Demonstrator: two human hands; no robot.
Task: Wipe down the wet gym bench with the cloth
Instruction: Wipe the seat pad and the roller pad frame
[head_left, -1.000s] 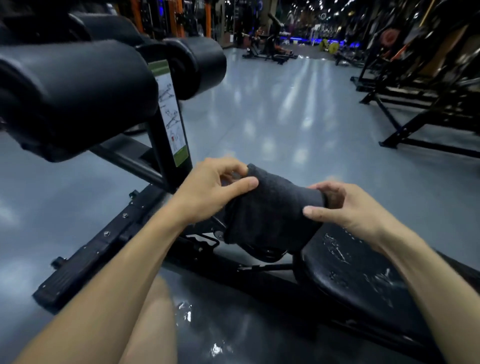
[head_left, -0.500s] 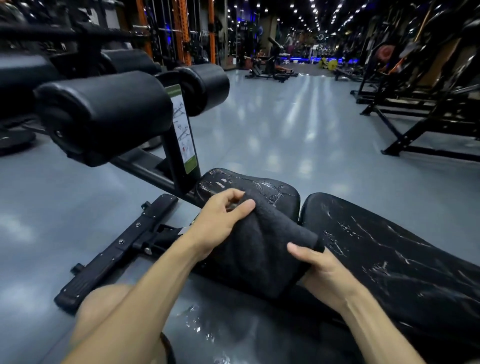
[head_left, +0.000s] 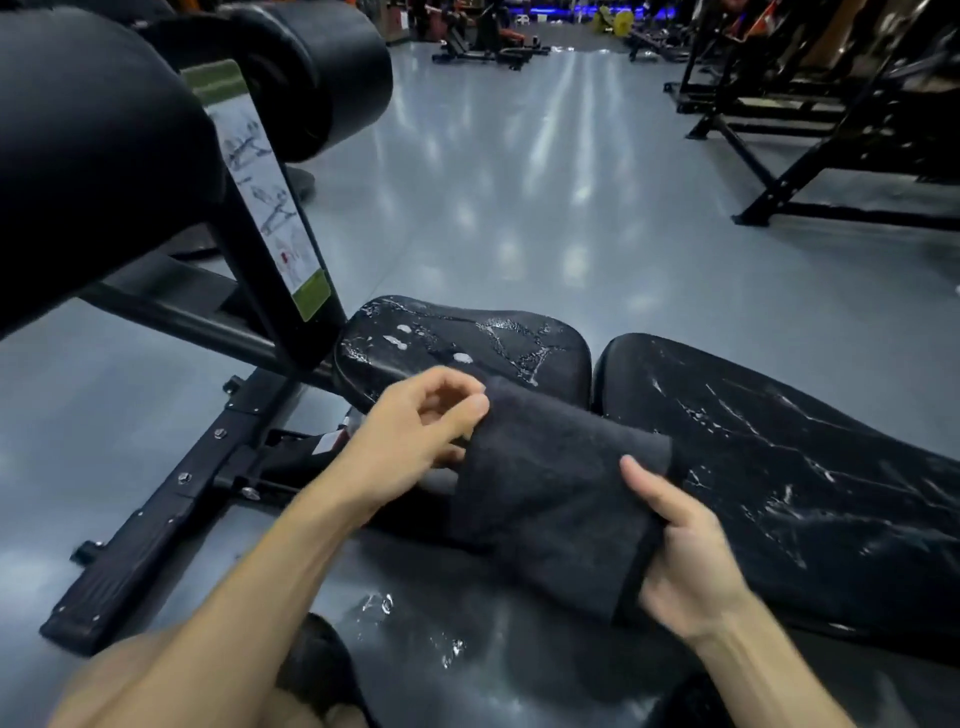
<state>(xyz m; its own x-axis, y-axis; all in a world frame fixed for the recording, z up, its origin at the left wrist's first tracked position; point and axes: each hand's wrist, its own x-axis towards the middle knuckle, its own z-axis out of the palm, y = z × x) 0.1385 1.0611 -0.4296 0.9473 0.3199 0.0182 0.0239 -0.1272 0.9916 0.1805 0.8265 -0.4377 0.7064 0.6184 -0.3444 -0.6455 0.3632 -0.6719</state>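
The grey gym floor (head_left: 519, 197) stretched away under dark machine frames (head_left: 831, 130). The black padded bench (head_left: 805, 467) lay across the lower view, its seat pad (head_left: 467, 338) and long back pad both streaked with water drops. Thick roller pads (head_left: 93, 156) on a post bearing an instruction label (head_left: 270, 208) stood at the bench's left end. The folded dark cloth (head_left: 556, 493) was held over the seat pad's near edge. The left hand (head_left: 415, 436) pinched its upper left corner; the right hand (head_left: 680, 551) gripped its lower right edge, thumb on top.
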